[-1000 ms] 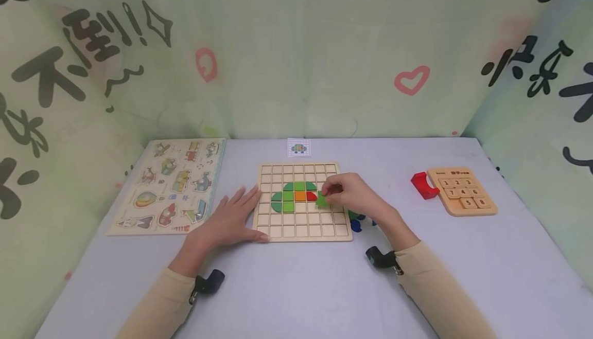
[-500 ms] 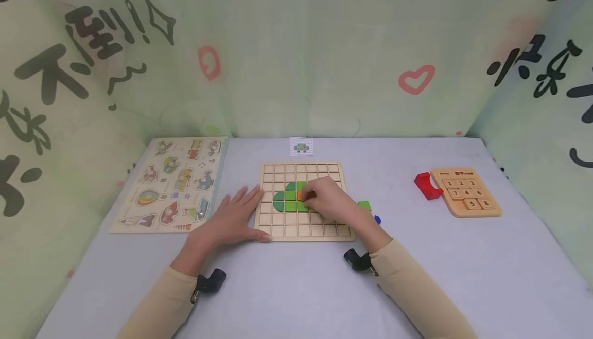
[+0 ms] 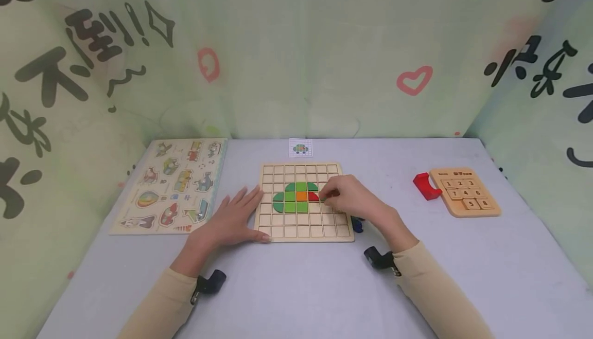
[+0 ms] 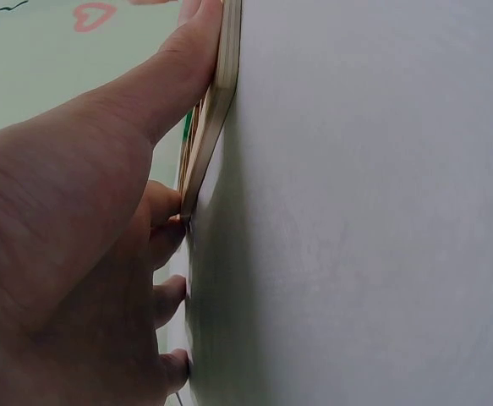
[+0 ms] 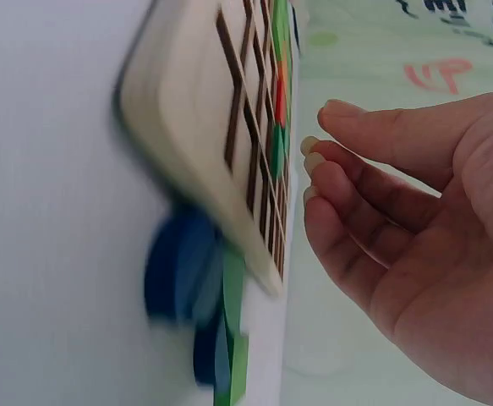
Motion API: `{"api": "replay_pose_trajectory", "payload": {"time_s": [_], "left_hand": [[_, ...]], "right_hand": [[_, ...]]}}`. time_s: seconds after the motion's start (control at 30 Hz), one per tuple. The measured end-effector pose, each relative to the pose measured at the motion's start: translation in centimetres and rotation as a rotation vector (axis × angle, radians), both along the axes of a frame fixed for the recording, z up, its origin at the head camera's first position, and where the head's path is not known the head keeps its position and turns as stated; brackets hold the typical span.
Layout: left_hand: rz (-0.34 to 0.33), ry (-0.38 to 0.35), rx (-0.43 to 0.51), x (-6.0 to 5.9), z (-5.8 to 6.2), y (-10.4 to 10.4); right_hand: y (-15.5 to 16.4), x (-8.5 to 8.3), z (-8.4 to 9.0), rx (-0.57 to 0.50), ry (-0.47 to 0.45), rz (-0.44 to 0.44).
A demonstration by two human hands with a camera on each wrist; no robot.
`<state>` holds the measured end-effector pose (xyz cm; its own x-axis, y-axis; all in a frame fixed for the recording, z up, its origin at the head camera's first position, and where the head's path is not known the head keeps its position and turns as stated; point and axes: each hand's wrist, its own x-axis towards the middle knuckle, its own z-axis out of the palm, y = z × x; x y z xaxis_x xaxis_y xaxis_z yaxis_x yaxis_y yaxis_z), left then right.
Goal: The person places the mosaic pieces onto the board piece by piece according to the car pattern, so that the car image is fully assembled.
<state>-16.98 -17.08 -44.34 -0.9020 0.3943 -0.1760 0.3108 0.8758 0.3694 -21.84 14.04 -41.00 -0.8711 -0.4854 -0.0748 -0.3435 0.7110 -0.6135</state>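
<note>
In the head view, a wooden grid board (image 3: 273, 228) lies on the table with flat tiles in some of its cells: green squares (image 3: 301, 207), darker green rounded ones, an orange square (image 3: 301, 196) and a red rounded tile (image 3: 313, 196). My left hand (image 3: 231, 220) rests at the board's left edge, fingers spread, thumb on its near left corner. My right hand (image 3: 349, 195) hovers over the board's right part, beside the red tile. In the right wrist view its fingers bend loosely, thumb apart from the fingertips, nothing visible between them.
Blue tiles (image 5: 178, 266) and green tiles (image 5: 233, 292) lie by the board's right edge, partly hidden. A small picture card (image 3: 300, 147) sits behind the board. A picture puzzle board (image 3: 173, 190) is at left; a red block (image 3: 426, 186) and a number board (image 3: 465, 192) at right.
My right hand brought a green square left onto the board's lower tile row, let it go, and moved back right. The left hand stayed in place.
</note>
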Motion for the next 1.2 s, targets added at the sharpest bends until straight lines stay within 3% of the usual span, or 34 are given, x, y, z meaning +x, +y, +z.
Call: {"api": "replay_pose_trajectory", "payload": {"time_s": [0.3,0.63,0.8,1.03,1.2], "left_hand": [[0.006,-0.004,-0.012,-0.1,-0.1,0.0],[0.013,-0.018,-0.001,0.0,0.0,0.1],[0.004,-0.012,-0.005,0.0,-0.2,0.1],[0.004,-0.006,-0.002,0.0,-0.3,0.1],[0.005,-0.01,0.0,0.0,-0.1,0.1]], "right_hand": [[5.0,-0.2,0.0,0.037,-0.061,-0.104],[7.5,-0.2,-0.6,0.133,-0.051,-0.103],[7.5,-0.2,-0.8,0.123,-0.051,-0.121],[5.9,0.1,-0.3,0.027,0.044,-0.182],[3.3,0.2,-0.1,-0.069,0.031,-0.13]]}}
